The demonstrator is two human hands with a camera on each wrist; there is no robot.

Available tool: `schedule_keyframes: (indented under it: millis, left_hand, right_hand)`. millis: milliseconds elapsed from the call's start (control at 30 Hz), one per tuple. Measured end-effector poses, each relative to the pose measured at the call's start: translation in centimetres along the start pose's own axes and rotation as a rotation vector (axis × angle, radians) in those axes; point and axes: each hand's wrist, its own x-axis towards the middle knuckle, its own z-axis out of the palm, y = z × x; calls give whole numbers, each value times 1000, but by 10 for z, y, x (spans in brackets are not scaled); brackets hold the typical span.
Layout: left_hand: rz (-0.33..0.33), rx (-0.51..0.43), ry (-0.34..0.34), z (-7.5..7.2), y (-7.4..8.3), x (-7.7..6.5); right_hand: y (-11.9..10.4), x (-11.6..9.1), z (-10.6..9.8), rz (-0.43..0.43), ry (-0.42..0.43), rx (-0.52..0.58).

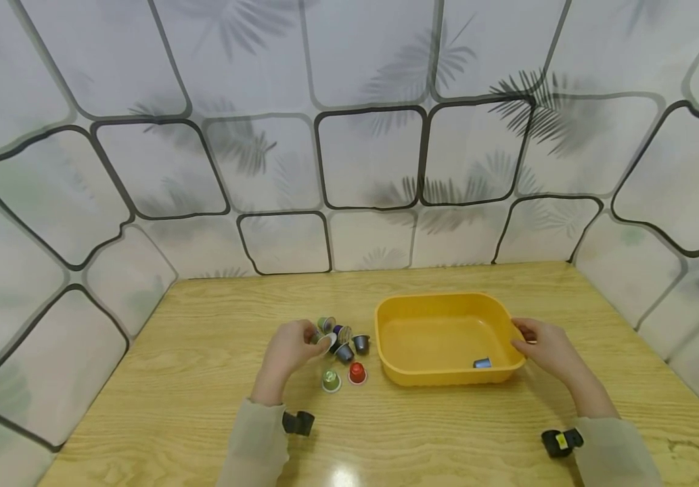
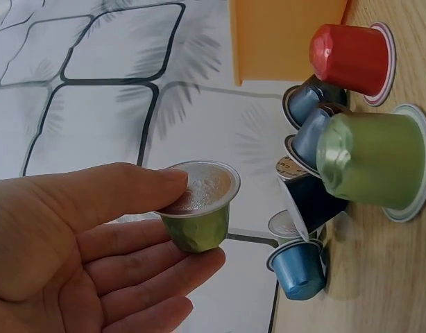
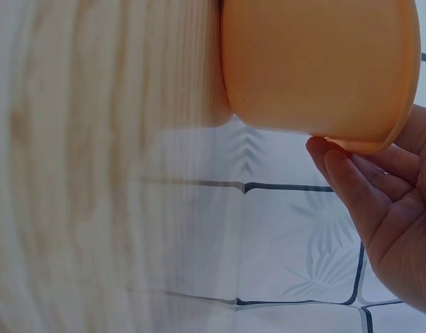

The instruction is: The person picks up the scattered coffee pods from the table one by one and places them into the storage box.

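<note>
My left hand (image 1: 291,348) pinches a green coffee capsule (image 2: 199,232) between thumb and fingers, its silvery lid facing the thumb. Below it lies a loose cluster of capsules: a red capsule (image 1: 357,372), another green capsule (image 1: 331,380), a dark grey capsule (image 1: 361,343) and, in the left wrist view, a bright blue capsule (image 2: 296,270). Over on the right, my right hand (image 1: 547,348) holds the rim of a yellow plastic tub (image 3: 317,62) at its right end, fingers under the lip. One light blue capsule (image 1: 482,363) lies inside the tub near its front right corner.
Everything stands on a light wooden table (image 1: 203,379). Patterned white panels (image 1: 373,162) with dark lines and leaf prints rise behind and at both sides. The tub is just right of the capsule cluster. Each wrist carries a small black camera (image 1: 298,423).
</note>
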Motion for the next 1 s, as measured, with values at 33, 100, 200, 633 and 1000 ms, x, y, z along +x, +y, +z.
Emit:
schedule_keyframes:
  millis: [33, 100, 200, 633, 1000]
  left_hand:
    - [4, -4, 0, 0, 1, 0]
    - [13, -14, 0, -1, 2, -1]
    - [29, -17, 8, -2, 4, -2]
    - [51, 6, 27, -5, 10, -3]
    - [46, -36, 52, -1, 16, -4]
  right_hand:
    - [0, 0, 0, 1, 0, 1]
    - [0, 0, 0, 5, 0, 2]
    - [0, 0, 0, 4, 1, 1]
    - [1, 1, 0, 1, 7, 4]
    - [0, 1, 0, -2, 8, 12]
